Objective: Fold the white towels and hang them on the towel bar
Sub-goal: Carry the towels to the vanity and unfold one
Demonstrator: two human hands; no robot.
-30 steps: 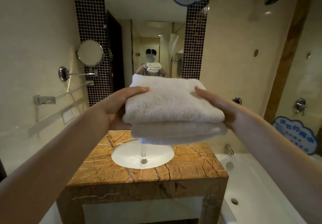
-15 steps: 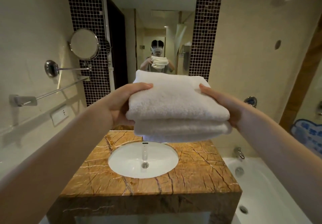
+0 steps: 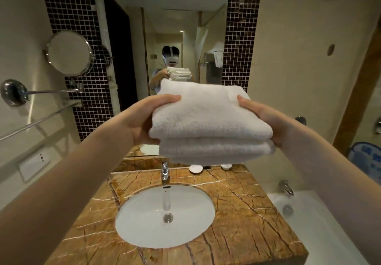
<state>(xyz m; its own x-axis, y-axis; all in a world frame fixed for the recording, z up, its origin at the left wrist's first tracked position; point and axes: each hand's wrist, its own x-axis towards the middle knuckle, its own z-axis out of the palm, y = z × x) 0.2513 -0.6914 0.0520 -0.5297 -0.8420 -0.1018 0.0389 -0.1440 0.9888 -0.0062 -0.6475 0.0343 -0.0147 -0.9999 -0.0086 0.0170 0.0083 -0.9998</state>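
Observation:
A stack of folded white towels hangs in the air above the sink, held level between both hands. My left hand grips its left side, thumb on top and fingers underneath. My right hand grips the right side the same way. The chrome towel bar is fixed to the left wall, well to the left of the stack and bare. The underside of the stack and my fingers below it are hidden.
Below the towels lie a brown marble vanity, a white basin and a chrome faucet. A round swing-arm mirror juts from the left wall. A wall mirror faces me. A bathtub sits at the right.
I have stepped closer to the vanity, so the sink and faucet now show larger below the stack. Both hands keep the same grip on the towels.

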